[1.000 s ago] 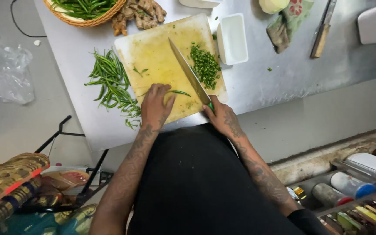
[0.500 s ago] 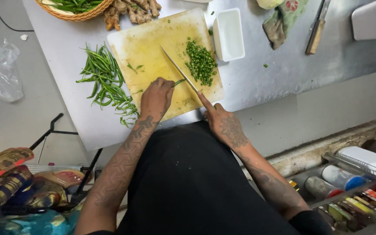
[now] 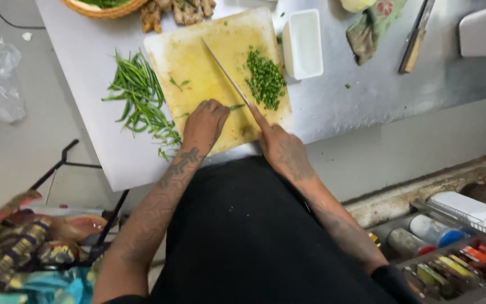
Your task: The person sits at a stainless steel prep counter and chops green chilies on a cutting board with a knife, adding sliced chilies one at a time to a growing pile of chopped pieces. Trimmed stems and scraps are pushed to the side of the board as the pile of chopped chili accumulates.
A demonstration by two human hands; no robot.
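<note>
A yellowed cutting board [image 3: 198,56] lies on a grey steel table [image 3: 367,95]. My right hand [image 3: 279,149] grips a long knife [image 3: 226,73], its blade angled across the board toward the far left. My left hand [image 3: 205,125] is curled on the board's near edge, pinning a green stem [image 3: 236,107] right beside the blade. A pile of chopped green pieces [image 3: 265,79] sits on the board to the right of the knife. Whole green beans [image 3: 139,98] lie in a loose bunch on the table left of the board.
A white rectangular tub [image 3: 303,42] stands right of the board. Ginger roots [image 3: 175,11] and a wicker basket [image 3: 105,8] sit at the far edge. A cloth [image 3: 372,28] and a second knife [image 3: 414,36] lie further right. Bottles and jars [image 3: 451,253] fill a rack at lower right.
The view has shifted slightly. The knife blade has swung a little across the board while my left hand stays at the near edge holding the greens.
</note>
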